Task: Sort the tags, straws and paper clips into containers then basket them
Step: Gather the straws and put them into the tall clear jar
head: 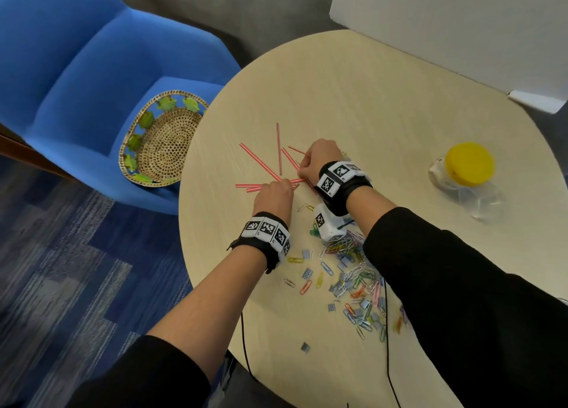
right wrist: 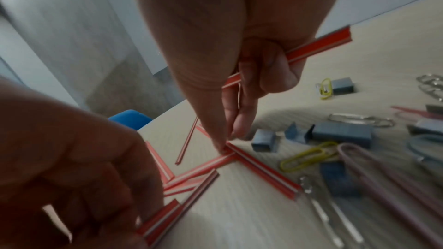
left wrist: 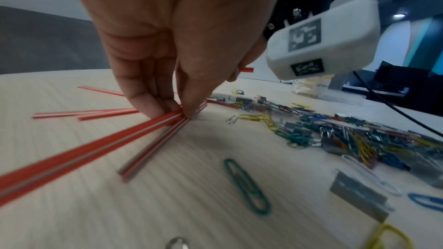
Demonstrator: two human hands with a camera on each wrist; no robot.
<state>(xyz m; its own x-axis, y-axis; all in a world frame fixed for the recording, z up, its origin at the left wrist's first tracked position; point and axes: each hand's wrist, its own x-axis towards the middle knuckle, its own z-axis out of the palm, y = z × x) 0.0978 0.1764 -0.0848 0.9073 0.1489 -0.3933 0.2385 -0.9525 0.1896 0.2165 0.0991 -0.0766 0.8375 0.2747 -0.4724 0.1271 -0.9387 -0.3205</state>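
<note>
Red-and-white striped straws (head: 261, 164) lie fanned across the round table (head: 368, 100). My left hand (head: 285, 184) pinches the ends of a few straws (left wrist: 95, 150) against the tabletop, fingertips (left wrist: 148, 109) pressed together. Just beyond it, my right hand (head: 302, 171) holds one straw (right wrist: 318, 46) in its curled fingers, while its thumb and forefinger pinch another straw (right wrist: 261, 169) on the table. Coloured paper clips (head: 356, 272) and blue-grey tags (head: 306, 274) lie heaped under my right forearm.
A yellow-lidded jar (head: 468, 164) and clear containers (head: 479, 201) sit at the table's right. A woven basket (head: 166, 143) rests on the blue chair (head: 76, 84) to the left. A white board (head: 445, 23) stands at the far right.
</note>
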